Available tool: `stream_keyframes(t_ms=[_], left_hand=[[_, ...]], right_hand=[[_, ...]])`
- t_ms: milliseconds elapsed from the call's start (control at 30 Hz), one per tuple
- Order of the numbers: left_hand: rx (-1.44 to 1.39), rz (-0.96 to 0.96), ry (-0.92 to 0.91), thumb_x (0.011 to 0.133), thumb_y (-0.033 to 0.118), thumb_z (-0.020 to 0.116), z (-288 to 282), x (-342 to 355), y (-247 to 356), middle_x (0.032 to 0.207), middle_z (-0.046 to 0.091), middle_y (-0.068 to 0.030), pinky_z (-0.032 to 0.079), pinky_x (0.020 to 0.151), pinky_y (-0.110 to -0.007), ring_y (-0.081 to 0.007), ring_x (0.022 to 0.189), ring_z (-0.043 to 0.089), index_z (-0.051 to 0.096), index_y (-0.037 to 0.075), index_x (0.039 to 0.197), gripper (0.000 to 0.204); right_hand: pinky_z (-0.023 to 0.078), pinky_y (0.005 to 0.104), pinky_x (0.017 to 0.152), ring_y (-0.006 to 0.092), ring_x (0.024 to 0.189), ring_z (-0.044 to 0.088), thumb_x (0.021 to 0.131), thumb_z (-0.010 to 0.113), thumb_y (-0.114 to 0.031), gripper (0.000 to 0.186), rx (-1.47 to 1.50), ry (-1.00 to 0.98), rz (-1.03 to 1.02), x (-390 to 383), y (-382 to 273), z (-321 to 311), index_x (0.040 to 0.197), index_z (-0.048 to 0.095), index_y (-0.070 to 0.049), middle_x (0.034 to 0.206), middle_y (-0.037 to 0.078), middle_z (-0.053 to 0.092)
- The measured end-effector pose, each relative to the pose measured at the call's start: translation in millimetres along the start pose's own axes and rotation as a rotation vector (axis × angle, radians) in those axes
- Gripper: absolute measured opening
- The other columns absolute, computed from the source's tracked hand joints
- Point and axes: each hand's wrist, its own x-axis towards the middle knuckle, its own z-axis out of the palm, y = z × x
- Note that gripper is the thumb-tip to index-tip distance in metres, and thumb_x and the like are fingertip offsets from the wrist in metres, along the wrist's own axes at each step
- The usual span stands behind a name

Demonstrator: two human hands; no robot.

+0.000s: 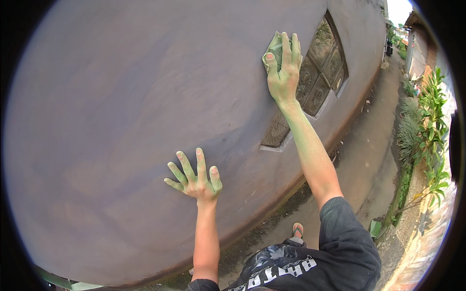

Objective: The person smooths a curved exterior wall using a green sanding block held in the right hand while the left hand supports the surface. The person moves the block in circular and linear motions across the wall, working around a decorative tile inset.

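Note:
A grey-purple, smooth wall fills most of the view. Against its upper part, beside a patterned window, my right hand presses a folded green sheet that looks like sandpaper. The fingers lie over the sheet and cover part of it. Lower and to the left, my left hand rests on the wall with its fingers spread, holding nothing. Green dust coats both hands and runs along my right forearm.
A window with patterned panes is set in the wall, with a smaller patterned pane below it. A narrow concrete path runs along the wall's foot. Leafy plants line the path's right side. My sandalled foot stands on the path.

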Motion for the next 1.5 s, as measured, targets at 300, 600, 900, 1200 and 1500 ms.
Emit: stream_keyframes(t_ms=[300, 600, 900, 1200, 1500], left_hand=[[-0.068, 0.014, 0.024, 0.113, 0.044, 0.028, -1, 1, 0, 0.168, 0.041, -0.0207, -0.004, 0.13, -0.059, -0.0418, 0.162, 0.02, 0.059, 0.007, 0.151, 0.061], [-0.094, -0.044, 0.031, 0.113, 0.045, 0.029, 1, -2, 4, 0.168, 0.04, -0.0223, -0.003, 0.13, -0.059, -0.0422, 0.162, 0.021, 0.061, 0.007, 0.15, 0.062], [-0.022, -0.024, 0.034, 0.113, 0.043, 0.031, 4, -3, 4, 0.165, 0.045, -0.0216, -0.003, 0.13, -0.059, -0.0416, 0.162, 0.022, 0.064, 0.009, 0.147, 0.058], [-0.316, -0.054, 0.028, 0.113, 0.044, 0.031, -1, -10, 0, 0.171, 0.032, -0.0235, -0.005, 0.13, -0.057, -0.0396, 0.163, 0.019, 0.039, 0.007, 0.164, 0.063], [-0.433, -0.112, -0.075, 0.11, 0.041, 0.044, -19, -14, 7, 0.171, 0.032, -0.024, -0.007, 0.129, -0.058, -0.0389, 0.164, 0.018, 0.041, 0.007, 0.163, 0.063]], right_hand=[[0.012, 0.0616, 0.13, 0.0391, 0.155, 0.036, 0.095, 0.067, -0.06, 0.065, 0.051, -0.282, -0.493, -78, -50, -16, 0.154, 0.055, -0.034, 0.167, 0.018, 0.04], [0.017, 0.0613, 0.13, 0.0389, 0.152, 0.04, 0.101, 0.061, -0.057, 0.055, 0.112, -0.167, -0.292, -116, -85, -1, 0.151, 0.058, -0.033, 0.164, 0.015, 0.045], [0.032, 0.0579, 0.122, 0.0494, 0.148, 0.04, 0.105, 0.06, -0.043, 0.059, 0.057, 0.061, -0.014, 5, 63, 11, 0.154, 0.053, -0.01, 0.163, 0.028, 0.04], [0.012, 0.0574, 0.132, 0.0311, 0.157, 0.035, 0.097, 0.063, -0.061, 0.061, 0.047, -0.33, -0.679, -127, -89, -15, 0.154, 0.054, -0.039, 0.167, 0.012, 0.043], [0.021, 0.0662, 0.125, 0.0539, 0.153, 0.03, 0.103, 0.06, -0.045, 0.064, 0.027, -0.058, 0.075, -23, -58, 5, 0.159, 0.048, -0.018, 0.167, 0.028, 0.033]])
